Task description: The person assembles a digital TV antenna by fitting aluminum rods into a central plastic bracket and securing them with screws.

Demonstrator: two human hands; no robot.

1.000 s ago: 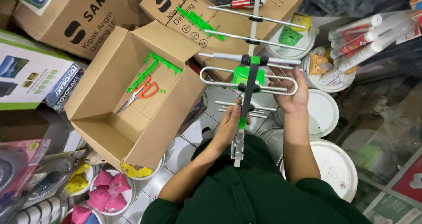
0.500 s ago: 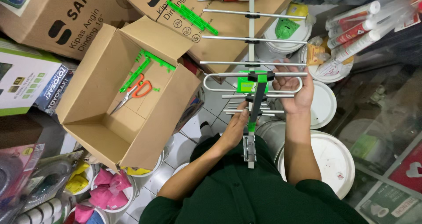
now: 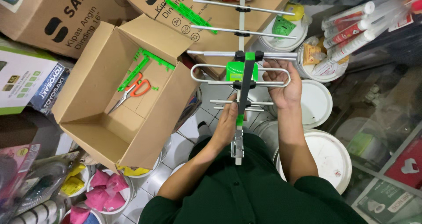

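Head view: left hand [image 3: 226,125] is gripping the antenna [image 3: 241,81] boom, right hand [image 3: 281,85] is pinching its loop element; keeping the boom steady is advisable.

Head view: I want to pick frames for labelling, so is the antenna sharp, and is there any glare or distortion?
Head view: the antenna is sharp, both hands too, left hand and right hand; light is even and soft, shadows faint; mild glare on the white lids; wide-angle bending at the edges; the box is crisp.
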